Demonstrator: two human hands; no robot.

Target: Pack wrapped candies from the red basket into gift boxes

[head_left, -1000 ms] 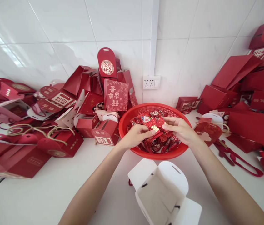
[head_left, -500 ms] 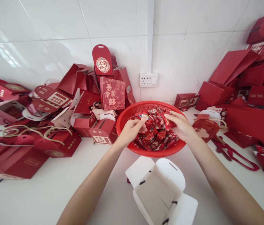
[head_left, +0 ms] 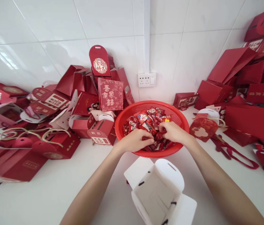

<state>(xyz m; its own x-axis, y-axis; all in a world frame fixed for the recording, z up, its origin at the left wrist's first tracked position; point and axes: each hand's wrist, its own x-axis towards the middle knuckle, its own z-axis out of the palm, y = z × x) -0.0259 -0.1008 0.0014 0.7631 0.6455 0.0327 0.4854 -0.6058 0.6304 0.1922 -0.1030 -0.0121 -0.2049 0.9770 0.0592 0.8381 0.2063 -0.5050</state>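
Note:
Both my hands are in a red plastic basket (head_left: 183, 125) heaped with small red-wrapped candies (head_left: 148, 125). My left hand (head_left: 137, 139) reaches over the near left part of the rim, its fingers curled down at the pile; what they hold, if anything, is hidden. On the right side of the heap, my right hand (head_left: 173, 132) has its fingertips closed on a wrapped candy (head_left: 159, 136). In front of the basket stands an open carton (head_left: 154, 190), white inside, with its flaps spread. Its visible inside holds no candies.
Red gift boxes (head_left: 63, 142) crowd the left of the white table, some with rope handles. More red boxes (head_left: 246, 122) pile up at the right, beside dark red ribbon straps (head_left: 237, 156). Behind is a tiled wall with a socket (head_left: 146, 80).
Both hands have come lower and nearer, down onto the candies. My right hand no longer holds up the red packet it had raised. The carton stays in place.

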